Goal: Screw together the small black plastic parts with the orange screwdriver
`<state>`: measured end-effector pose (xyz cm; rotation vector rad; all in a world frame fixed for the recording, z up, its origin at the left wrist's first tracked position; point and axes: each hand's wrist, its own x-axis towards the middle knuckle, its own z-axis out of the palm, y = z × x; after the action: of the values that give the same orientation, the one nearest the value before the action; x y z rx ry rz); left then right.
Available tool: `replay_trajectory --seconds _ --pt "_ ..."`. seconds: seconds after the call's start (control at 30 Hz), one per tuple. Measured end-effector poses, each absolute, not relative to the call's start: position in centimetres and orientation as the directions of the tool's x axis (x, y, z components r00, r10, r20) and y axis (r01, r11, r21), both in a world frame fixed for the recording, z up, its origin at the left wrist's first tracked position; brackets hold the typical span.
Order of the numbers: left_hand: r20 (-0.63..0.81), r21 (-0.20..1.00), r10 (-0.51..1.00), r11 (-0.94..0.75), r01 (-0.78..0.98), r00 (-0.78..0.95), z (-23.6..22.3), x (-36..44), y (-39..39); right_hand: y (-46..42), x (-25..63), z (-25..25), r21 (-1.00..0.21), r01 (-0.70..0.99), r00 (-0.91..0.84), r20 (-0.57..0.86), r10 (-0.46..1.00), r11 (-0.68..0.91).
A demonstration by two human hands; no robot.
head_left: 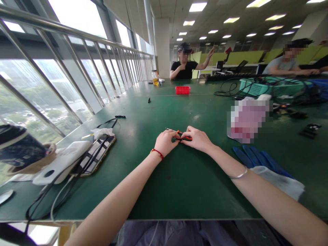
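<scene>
Up by the left edge of the green-topped bench (143,123), spot a dark blue patterned cup (22,150), then a flat white slab with a dark round hole (61,162). Next along — left hand (166,141) with a red string bracelet (157,153), curled up to a small orange-and-black-handled tool (186,138); can't tell whether clamped on it. Tool between both hands, mid-bench, well back from the near edge. Past it, towards the far edge, a red plastic bin (182,90). Now right hand (198,139) — pinched firmly onto the handles. Towards the right edge, a blue glove with whitish cuff (263,159).
</scene>
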<state>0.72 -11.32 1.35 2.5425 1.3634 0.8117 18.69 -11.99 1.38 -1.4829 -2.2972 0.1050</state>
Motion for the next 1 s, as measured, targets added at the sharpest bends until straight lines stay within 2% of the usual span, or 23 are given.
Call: replay_trajectory --seconds 0.3,0.67,1.0 --pt "0.347 0.262 0.801 -0.582 0.770 0.487 1.67 0.84 -11.29 -12.17 18.42 1.47 -0.264 0.842 -0.384 0.319 0.867 0.470" --pt "0.354 0.284 0.801 -0.584 0.761 0.483 1.51 0.81 -11.15 -12.05 18.52 1.24 -0.289 0.834 -0.372 0.333 0.866 0.469" --pt "0.347 0.247 0.798 -0.584 0.773 0.493 1.61 0.87 -11.28 -12.20 18.43 1.40 -0.302 0.824 -0.368 0.358 0.858 0.480"
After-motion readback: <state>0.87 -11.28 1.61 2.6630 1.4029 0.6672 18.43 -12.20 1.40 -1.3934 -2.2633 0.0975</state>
